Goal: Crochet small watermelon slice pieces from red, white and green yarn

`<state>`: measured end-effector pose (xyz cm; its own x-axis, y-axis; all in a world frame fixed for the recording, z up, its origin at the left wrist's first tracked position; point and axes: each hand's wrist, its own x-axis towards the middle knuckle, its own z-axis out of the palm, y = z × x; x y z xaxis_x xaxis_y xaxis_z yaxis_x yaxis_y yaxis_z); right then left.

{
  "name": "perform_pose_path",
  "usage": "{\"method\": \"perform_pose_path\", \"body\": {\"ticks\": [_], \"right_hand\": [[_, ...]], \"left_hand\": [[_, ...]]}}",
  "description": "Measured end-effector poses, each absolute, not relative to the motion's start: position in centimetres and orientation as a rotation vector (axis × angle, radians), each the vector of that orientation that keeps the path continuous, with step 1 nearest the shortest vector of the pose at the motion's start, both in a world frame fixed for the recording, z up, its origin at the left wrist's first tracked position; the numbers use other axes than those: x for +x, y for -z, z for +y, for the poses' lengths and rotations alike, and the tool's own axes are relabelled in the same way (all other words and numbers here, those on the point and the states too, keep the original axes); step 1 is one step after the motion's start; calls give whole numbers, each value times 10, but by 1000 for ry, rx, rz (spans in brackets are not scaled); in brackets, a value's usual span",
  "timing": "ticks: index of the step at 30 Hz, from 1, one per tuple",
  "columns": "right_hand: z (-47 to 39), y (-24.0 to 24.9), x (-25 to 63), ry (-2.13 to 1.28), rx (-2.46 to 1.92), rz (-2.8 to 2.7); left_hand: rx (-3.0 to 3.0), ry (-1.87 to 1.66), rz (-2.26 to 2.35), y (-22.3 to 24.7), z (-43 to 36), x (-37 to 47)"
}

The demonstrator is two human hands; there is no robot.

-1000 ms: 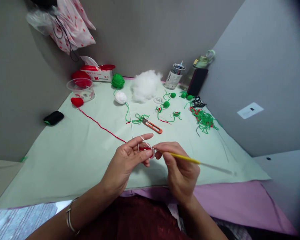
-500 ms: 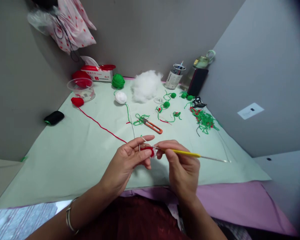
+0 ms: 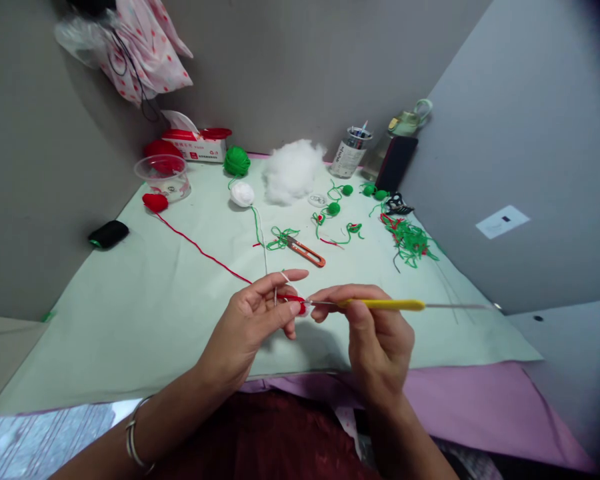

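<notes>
A small red and white crocheted piece (image 3: 301,307) is pinched between the thumb and fingers of my left hand (image 3: 255,317), whose index finger is raised with white yarn over it. My right hand (image 3: 375,327) grips a crochet hook by its yellow handle (image 3: 395,305); the hook's thin metal tip reaches the piece. Red yarn (image 3: 205,254) runs from a small red ball (image 3: 155,202) to my left hand. White yarn leads down from a white ball (image 3: 243,194) to the same hand.
Orange-handled snips (image 3: 307,252) lie beyond my hands. White stuffing (image 3: 293,172), a green yarn ball (image 3: 237,161), a clear tub (image 3: 164,180) and a pen cup (image 3: 350,153) stand farther back. Green yarn scraps (image 3: 411,241) lie right; a black spool (image 3: 109,235) lies left.
My right hand has shifted to the right with the hook, which now lies closer to level. My left hand and the crocheted piece have moved slightly left.
</notes>
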<state>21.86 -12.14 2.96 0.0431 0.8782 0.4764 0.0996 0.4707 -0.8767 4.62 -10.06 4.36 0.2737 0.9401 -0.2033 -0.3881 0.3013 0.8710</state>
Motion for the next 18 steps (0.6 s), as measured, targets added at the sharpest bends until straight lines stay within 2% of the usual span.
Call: {"method": "perform_pose_path", "body": {"ticks": [8,11,13,18], "right_hand": [[-127,-23,216,7,-884,-1955],[-127,-20,214,160,-930,-1970],[-126,-20,212,25,-949,-1858],[-118,-25,208,-596,-908,-1356]], "left_hand": [[817,-1129,902,-42,-105,52],[664,-1019,780,-42,-104,51],[554,-933,726,-42,-102,49],[618,-969,751,-43,-98,47]]}}
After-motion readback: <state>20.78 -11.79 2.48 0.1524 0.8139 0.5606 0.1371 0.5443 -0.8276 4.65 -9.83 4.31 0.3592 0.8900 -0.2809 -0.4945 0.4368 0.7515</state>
